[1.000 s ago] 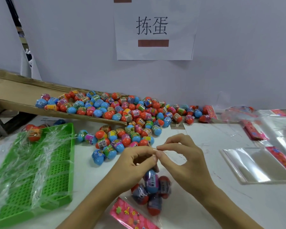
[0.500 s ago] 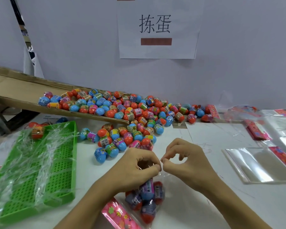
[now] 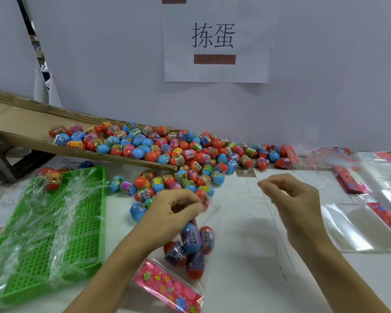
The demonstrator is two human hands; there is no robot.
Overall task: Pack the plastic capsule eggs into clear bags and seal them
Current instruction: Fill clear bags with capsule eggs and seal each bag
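Pinching the gathered neck of a clear plastic bag (image 3: 195, 245) with my left hand (image 3: 172, 213), I hold it just above the near edge of the white desk (image 3: 246, 279). My left fingers (image 3: 195, 205) are curled tight around the film. Inside the bag sit several red and blue plastic capsule eggs (image 3: 191, 241) in a clump, and its pink flowered header card (image 3: 167, 288) lies flat toward the near edge.

My right hand (image 3: 296, 199) hangs apart from the left, over the middle of the desk, thumb and forefinger pressed together; a thin clear strip may be between them, but I cannot tell for sure.

A loose heap of coloured capsule eggs (image 3: 178, 159) spreads along the far edge, spilling off a slanted brown cardboard chute (image 3: 20, 123). A green perforated plastic tray (image 3: 54, 222) draped in clear film sits by the left edge. Flat empty clear bags with pink headers (image 3: 359, 222) lie by the right edge.
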